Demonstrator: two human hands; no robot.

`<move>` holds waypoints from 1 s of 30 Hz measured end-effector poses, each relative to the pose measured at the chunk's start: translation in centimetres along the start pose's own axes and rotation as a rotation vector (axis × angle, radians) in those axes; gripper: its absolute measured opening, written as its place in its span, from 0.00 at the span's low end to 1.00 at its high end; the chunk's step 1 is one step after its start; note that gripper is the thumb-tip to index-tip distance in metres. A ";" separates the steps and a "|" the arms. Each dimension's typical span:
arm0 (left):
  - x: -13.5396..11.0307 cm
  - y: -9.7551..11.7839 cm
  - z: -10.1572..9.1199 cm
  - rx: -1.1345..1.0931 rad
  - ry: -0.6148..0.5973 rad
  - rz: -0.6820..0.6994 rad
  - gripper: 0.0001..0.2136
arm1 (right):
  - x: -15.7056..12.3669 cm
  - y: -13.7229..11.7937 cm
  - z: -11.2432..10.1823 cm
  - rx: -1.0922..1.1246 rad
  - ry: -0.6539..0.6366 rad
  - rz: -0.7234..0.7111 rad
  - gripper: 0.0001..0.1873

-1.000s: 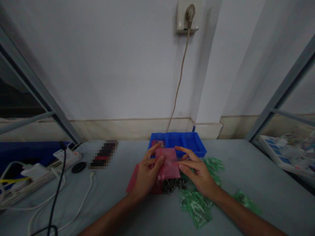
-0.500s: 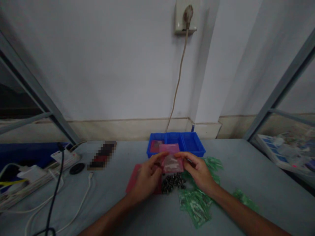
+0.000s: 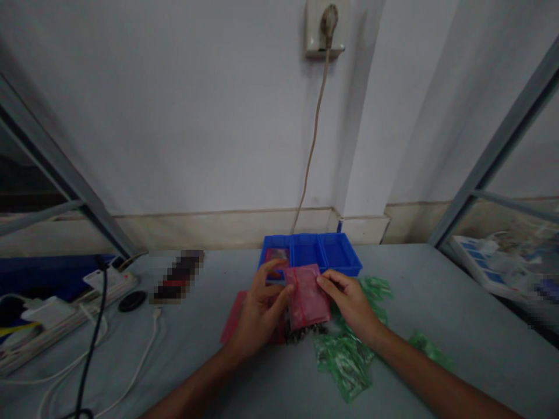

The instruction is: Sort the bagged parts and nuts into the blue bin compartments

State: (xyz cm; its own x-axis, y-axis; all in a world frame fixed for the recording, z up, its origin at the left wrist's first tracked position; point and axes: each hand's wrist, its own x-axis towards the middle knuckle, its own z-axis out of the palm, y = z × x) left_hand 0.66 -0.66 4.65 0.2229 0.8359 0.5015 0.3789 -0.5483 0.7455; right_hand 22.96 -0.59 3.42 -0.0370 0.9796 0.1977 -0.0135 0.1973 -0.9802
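My left hand and my right hand both pinch the top edge of a small pink plastic bag, one at each upper corner, just above the grey table. Under the bag lies a small heap of dark screws. A stack of more pink bags lies flat beneath my left hand. Green plastic bags are strewn under and beside my right wrist. A blue tray with three compartments stands just behind the hands; its left compartment holds a pink bag.
A power strip with plugs and cables runs along the left side of the table, with a black round cap near it. A cord drops from a wall socket behind the tray. A cluttered shelf lies at the right.
The pink bag has been lowered and turned from a tilted, lifted pose to hanging flat over the screws. Both hands shifted slightly down and left with it.
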 end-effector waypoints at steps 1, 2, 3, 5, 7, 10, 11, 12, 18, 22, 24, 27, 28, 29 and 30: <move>-0.1 0.2 -0.2 0.022 -0.016 0.054 0.24 | 0.0 0.1 0.0 0.034 0.006 0.034 0.24; -0.1 0.4 -0.4 0.046 -0.043 0.111 0.25 | 0.0 0.1 0.0 0.069 0.013 0.069 0.24; -0.2 0.5 -0.5 0.067 -0.078 0.166 0.25 | 0.0 0.2 0.0 0.102 0.018 0.101 0.24; -0.3 0.6 -0.6 0.089 -0.141 0.252 0.20 | 0.0 0.4 0.0 0.159 0.031 0.142 0.23; -0.3 0.6 -0.5 0.082 -0.158 0.275 0.15 | 0.0 0.6 0.0 0.205 0.048 0.152 0.21; -0.3 0.2 0.0 0.074 -0.141 0.227 0.14 | 0.1 0.6 0.0 0.229 0.054 0.138 0.24; -0.2 0.1 0.1 0.079 -0.129 0.202 0.14 | 0.2 0.6 0.0 0.221 0.046 0.128 0.21; -0.2 -0.2 0.2 0.085 -0.115 0.182 0.15 | 0.2 0.5 0.0 0.206 0.037 0.113 0.18; -0.3 -1.2 0.6 0.074 -0.045 0.106 0.20 | 0.2 0.1 -0.2 0.047 0.025 0.021 0.18; -0.3 -0.8 0.3 0.089 -0.049 0.007 0.15 | 0.0 0.1 -0.1 0.116 -0.017 0.028 0.18; -0.2 -0.5 0.3 0.134 -0.052 -0.071 0.10 | 0.0 0.1 0.0 0.125 -0.046 0.013 0.17; -0.2 -0.5 0.5 0.192 -0.024 -0.181 0.14 | -0.1 0.1 -0.1 0.055 -0.083 -0.023 0.16; -0.2 -0.6 0.6 0.186 -0.009 -0.202 0.16 | -0.2 0.1 -0.1 0.023 -0.086 -0.026 0.16; -0.2 -0.7 0.7 0.149 0.003 -0.202 0.18 | -0.2 0.1 -0.1 -0.008 -0.084 -0.026 0.17; -0.2 -0.9 0.8 0.098 0.009 -0.186 0.18 | -0.3 0.1 -0.1 -0.036 -0.076 -0.026 0.17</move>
State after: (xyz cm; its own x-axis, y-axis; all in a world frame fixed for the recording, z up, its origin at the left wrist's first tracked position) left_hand 0.97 -0.34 3.58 0.1327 0.9220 0.3636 0.4982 -0.3792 0.7797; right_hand 23.03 -0.83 3.29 -0.1127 0.9686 0.2217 0.0209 0.2254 -0.9741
